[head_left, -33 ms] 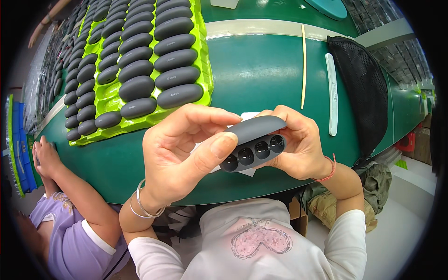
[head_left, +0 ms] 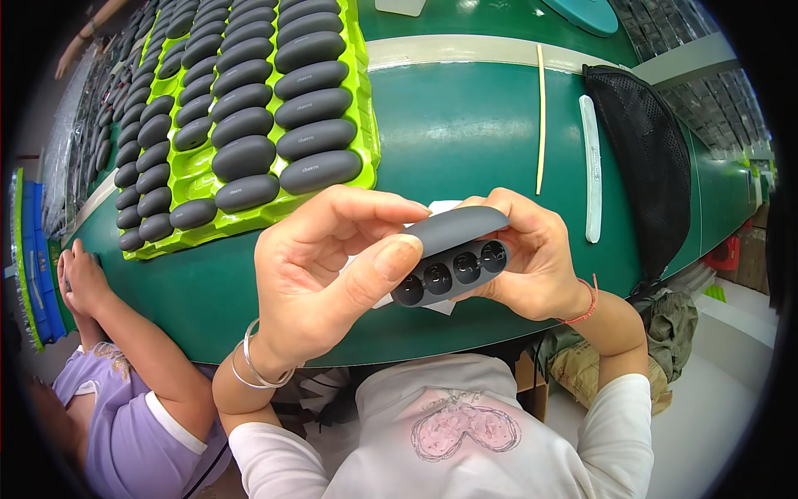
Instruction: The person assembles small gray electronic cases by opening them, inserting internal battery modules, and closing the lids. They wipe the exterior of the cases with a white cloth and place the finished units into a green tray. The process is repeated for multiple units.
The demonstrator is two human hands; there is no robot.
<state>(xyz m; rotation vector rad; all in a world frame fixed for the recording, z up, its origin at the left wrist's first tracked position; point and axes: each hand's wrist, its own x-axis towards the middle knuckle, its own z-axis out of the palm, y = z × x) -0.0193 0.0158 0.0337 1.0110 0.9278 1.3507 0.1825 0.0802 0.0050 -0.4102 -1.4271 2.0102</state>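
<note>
Above the table's near edge I hold a dark grey oval earbud case (head_left: 465, 231) between my two hands, its lid raised. Inside show several glossy black rounded wells. My left hand (head_left: 324, 274) grips the case's left end, thumb at the front and forefinger reaching over the lid. Around the right end my right hand (head_left: 536, 254) is closed, fingers behind and below it. A white sheet or cloth (head_left: 440, 307) shows partly beneath the case. To the left, a bright green moulded tray (head_left: 366, 133) carries rows of similar closed grey cases (head_left: 320, 171).
A thin pale stick (head_left: 540, 125) and a white strip (head_left: 591, 170) lie on the green table (head_left: 465, 125). Right of them is a black mesh bag (head_left: 644, 166). At the left a co-worker's hands (head_left: 83, 279) rest by the table edge, near blue bins (head_left: 41, 258).
</note>
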